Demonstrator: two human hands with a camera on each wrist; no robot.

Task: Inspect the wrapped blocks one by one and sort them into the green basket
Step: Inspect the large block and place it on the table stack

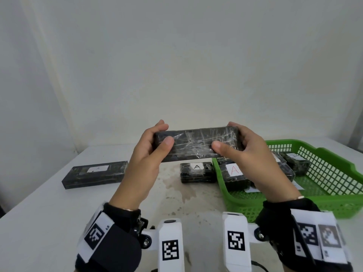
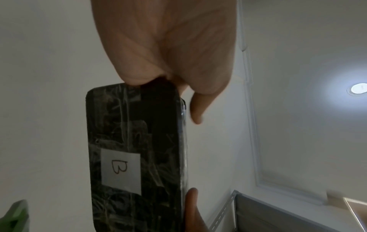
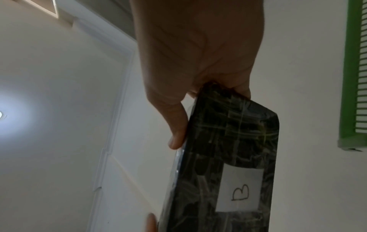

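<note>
Left hand, right hand: bare. Black wrist cuffs on both forearms. White bands with black square fiducial markers; left band marked "LS". White camera housings bracketed at wrists, visible screws, marker on each.

a long dark wrapped block is held level in the air above the table, its white "b" label on the far face. a long "a" block lies at left, a short "a" block just beside the green basket, which holds more blocks at right.
</note>
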